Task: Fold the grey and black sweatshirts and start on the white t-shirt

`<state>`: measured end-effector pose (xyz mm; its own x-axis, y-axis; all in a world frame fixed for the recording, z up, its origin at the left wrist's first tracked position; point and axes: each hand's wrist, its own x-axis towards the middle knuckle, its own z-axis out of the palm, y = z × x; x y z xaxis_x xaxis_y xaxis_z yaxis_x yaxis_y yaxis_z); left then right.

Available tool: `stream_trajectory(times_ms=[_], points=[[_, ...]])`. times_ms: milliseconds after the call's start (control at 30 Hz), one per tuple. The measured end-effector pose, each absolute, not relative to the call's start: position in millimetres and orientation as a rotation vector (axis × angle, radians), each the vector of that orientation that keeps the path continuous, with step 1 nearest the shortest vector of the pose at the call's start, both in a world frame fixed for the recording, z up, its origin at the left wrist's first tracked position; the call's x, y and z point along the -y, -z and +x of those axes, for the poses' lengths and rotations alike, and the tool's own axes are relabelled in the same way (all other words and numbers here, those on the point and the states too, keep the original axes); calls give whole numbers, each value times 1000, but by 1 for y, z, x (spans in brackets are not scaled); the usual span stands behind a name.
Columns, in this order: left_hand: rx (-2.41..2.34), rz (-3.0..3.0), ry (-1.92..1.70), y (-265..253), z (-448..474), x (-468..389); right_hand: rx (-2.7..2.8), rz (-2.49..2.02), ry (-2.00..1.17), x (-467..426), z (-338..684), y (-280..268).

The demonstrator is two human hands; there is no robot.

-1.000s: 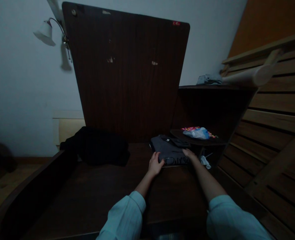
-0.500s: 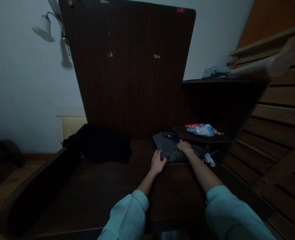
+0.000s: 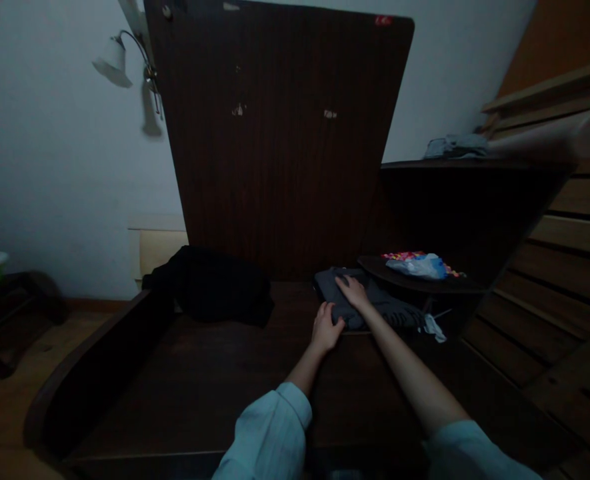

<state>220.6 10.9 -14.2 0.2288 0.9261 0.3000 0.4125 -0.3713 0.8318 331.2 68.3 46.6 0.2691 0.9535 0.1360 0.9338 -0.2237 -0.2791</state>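
Observation:
A folded grey cloth item with dark print lies on the dark wooden bench seat; it looks like a garment. At its near left corner rests my left hand, thumb apart from the slightly bent fingers, touching the edge. My right hand lies on top of the cloth with its fingers stretched out, covering part of it. Toward the right, the printed part of the cloth runs beneath a small shelf.
A black cloth heap lies at the bench's left, beside the curved armrest. A plastic bag sits on the low shelf at right. Behind rises a tall wooden panel. Wooden slats stand on the far right.
My right hand has moved left across the cloth and flattened with its fingers out. The left hand stays at the near corner. The view has turned slightly left.

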Motion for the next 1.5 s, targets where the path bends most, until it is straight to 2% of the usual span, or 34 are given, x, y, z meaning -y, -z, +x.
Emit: stream_trajectory(times_ms=[100,267,367,533,667,833,1000,1133,1200,1333,1500], points=[[-1123,1907,-1084,17,215,-18,1908,-2126,35,-59,299,-44],[-1024,2011,-1037,18,162,-26,1957,-2177,207,-50,278,-37],[-1198,2002,-1169,13,103,-26,1898,-2163,315,-47,276,-32],[-1698,2116,-1667,3,-1,-22,1738,-2072,425,-38,268,-22],[-2055,2115,-1599,2,-48,-24,1584,-1860,417,-31,255,-9],[-2279,1921,-1462,5,-65,-30,1617,-1435,214,-21,221,10],[-2316,1732,-1723,3,-66,-28,1815,-1170,-124,-19,195,28],[-2326,1370,-2116,-2,-67,-24,1831,-1224,-330,-22,195,33],[-2186,1140,-2223,-3,-70,-25,1778,-1270,-386,-23,198,32],[-1858,706,-2177,-1,-79,-30,1662,-1347,-502,-22,202,28],[-1764,633,-2097,1,-87,-34,1656,-1338,-602,-20,201,25]])
